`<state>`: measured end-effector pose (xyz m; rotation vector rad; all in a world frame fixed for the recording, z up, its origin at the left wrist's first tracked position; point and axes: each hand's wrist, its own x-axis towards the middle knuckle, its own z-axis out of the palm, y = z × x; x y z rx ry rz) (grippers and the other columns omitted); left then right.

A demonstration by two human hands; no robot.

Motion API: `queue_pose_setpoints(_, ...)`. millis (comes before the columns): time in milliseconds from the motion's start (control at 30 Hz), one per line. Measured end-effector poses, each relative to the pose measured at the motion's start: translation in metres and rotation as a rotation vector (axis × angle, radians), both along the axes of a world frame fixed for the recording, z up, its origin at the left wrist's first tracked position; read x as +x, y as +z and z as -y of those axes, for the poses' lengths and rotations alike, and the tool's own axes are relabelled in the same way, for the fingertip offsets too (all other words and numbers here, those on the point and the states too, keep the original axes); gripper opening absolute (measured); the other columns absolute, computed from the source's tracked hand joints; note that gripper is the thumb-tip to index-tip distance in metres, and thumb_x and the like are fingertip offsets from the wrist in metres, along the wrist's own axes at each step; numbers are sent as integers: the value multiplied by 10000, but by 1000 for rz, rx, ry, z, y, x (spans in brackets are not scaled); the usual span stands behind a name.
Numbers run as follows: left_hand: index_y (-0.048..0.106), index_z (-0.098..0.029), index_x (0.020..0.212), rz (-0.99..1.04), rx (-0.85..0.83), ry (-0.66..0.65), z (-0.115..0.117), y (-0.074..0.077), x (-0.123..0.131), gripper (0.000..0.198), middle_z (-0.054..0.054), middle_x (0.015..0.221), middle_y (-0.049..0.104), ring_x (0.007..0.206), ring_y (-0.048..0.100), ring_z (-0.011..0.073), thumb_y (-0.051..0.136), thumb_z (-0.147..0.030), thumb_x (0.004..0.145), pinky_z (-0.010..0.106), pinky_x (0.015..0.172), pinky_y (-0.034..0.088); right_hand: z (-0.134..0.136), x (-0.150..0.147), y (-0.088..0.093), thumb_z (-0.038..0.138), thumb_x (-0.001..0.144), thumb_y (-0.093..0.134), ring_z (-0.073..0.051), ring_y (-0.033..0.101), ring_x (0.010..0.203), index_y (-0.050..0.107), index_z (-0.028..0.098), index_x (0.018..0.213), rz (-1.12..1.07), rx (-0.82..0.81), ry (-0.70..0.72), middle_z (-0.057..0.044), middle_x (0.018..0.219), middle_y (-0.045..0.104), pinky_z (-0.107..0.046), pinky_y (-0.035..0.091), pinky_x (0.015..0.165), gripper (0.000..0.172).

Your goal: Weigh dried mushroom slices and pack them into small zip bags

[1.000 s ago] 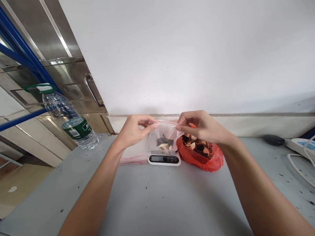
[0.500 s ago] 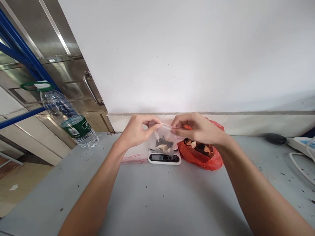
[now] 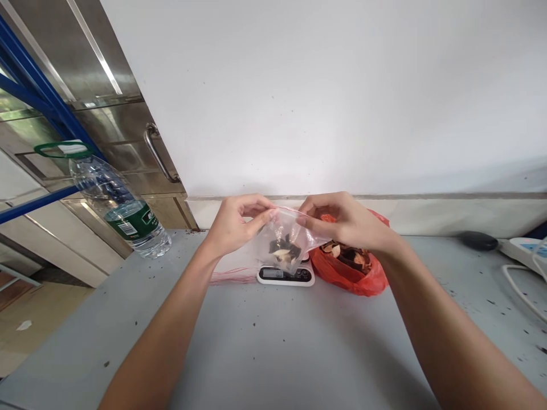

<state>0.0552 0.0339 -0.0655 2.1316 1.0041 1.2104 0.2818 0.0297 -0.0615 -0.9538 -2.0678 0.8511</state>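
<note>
A small clear zip bag [image 3: 280, 233] hangs between my hands, with dark and pale dried pieces [image 3: 285, 250] in its bottom. My left hand [image 3: 239, 225] pinches the left end of its red-lined top edge. My right hand [image 3: 337, 219] is closed on the right end of that edge. Just below and behind the bag sits a small white digital scale [image 3: 276, 280], its black front panel partly covered by the bag. Beside it on the right, under my right wrist, a red plastic bag [image 3: 352, 282] lies open with brown and pale dried pieces inside.
Flat bags with red edges [image 3: 233, 277] lie left of the scale. A large water bottle [image 3: 123, 205] stands at the table's left edge. To the right are a black mouse-like object [image 3: 478, 240] and a white device with a cable [image 3: 523, 250]. A white wall [image 3: 325, 102] rises behind.
The zip bag hangs slightly lower and its front now covers more of the scale's buttons. My left hand has shifted slightly left and up; both hands keep hold of the top edge.
</note>
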Motion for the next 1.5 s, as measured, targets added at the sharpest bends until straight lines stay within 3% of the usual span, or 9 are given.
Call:
queue_pose_setpoints(100, 790, -157, 821, 19, -2, -34, 0, -2, 1, 241, 66, 821, 793, 769, 730, 198, 729, -380, 887, 287, 729, 593, -2, -2, -3, 470, 893, 660, -135, 468, 532, 686, 208, 821, 10, 18, 20, 22, 603, 565, -281, 330, 495, 273)
queue_pose_setpoints(200, 794, -160, 867, 59, -39, -72, -1, -4, 2, 290, 71, 884, 799, 800, 735, 203, 780, -450, 861, 294, 745, 599, -4, -3, -4, 397, 927, 620, -113, 380, 534, 565, 221, 723, -20, 143, 33, 54, 564, 447, -269, 302, 510, 275)
queue_pose_setpoints(333, 800, -182, 971, -5, -142, -120, -5, -2, -2, 370, 63, 963, 798, 876, 738, 213, 877, -470, 752, 321, 829, 603, -5, -2, -4, 392, 936, 622, -109, 353, 544, 480, 237, 706, -72, 187, 13, 63, 576, 423, -270, 287, 522, 312)
queue_pose_setpoints(600, 724, -167, 696, -14, -211, -116, -4, 0, -5, 302, 17, 713, 713, 684, 641, 153, 887, -420, 717, 273, 684, 540, -3, -3, -6, 508, 944, 616, -107, 376, 519, 556, 224, 758, -66, 59, -28, 51, 588, 454, -262, 270, 475, 345)
queue_pose_setpoints(800, 727, -166, 754, -50, -231, -175, -4, 0, -3, 302, 8, 732, 689, 680, 593, 134, 885, -422, 729, 261, 674, 507, -4, -7, -4, 394, 962, 567, -106, 307, 528, 481, 234, 722, -34, 275, -65, 68, 555, 380, -272, 275, 520, 301)
queue_pose_setpoints(1000, 708, -167, 771, 46, -110, -187, -4, 3, -4, 326, 21, 726, 672, 703, 621, 146, 699, -458, 919, 268, 702, 528, -3, -5, -4, 564, 885, 690, -108, 368, 514, 633, 209, 734, -32, 89, -11, 57, 540, 443, -272, 293, 495, 390)
queue_pose_setpoints(1133, 702, -166, 778, 98, -42, -112, -3, 5, -6, 321, 38, 760, 702, 716, 638, 155, 716, -456, 915, 270, 698, 532, -6, -2, -6, 632, 831, 715, -109, 406, 494, 664, 196, 737, -19, 11, -22, 36, 553, 509, -272, 298, 463, 449)
queue_pose_setpoints(1233, 765, -174, 853, 14, -41, -128, -3, 4, -6, 242, 58, 875, 770, 807, 681, 179, 730, -409, 900, 281, 753, 539, -6, -4, -6, 613, 814, 746, -113, 428, 501, 675, 190, 730, -46, -4, 3, 28, 547, 536, -272, 330, 469, 436)
queue_pose_setpoints(1500, 706, -178, 770, -111, 3, -101, -1, 4, -8, 214, 33, 782, 729, 746, 647, 169, 661, -336, 907, 266, 678, 500, -4, -1, -4, 586, 829, 737, -124, 483, 534, 680, 182, 734, -16, -53, 44, -17, 616, 626, -268, 345, 466, 419)
